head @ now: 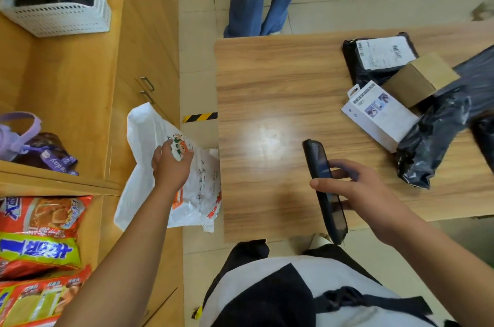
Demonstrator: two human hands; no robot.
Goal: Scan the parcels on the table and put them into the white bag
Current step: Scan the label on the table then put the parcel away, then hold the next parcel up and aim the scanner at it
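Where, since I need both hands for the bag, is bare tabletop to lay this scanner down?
The table is bare left and middle, from its left edge to the scanner and white box. The right is crowded: labelled black parcel, cardboard box and black bags overlap.

One white bag (pixel 144 137), one scanner (pixel 318 161), two boxes (cardboard box (pixel 422 78), white box (pixel 379 115)), at least three black mailers (pixel 355 65) (pixel 433 139) (pixel 478 73).

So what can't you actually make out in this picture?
Head view:
Inside of the white bag: its own plastic and the left hand gripping it hide it.
The scanner screen: nearly edge-on, partly under the right hand.
The label on the far black parcel: print too small.
The large black parcel at right: cut off by the frame edge.
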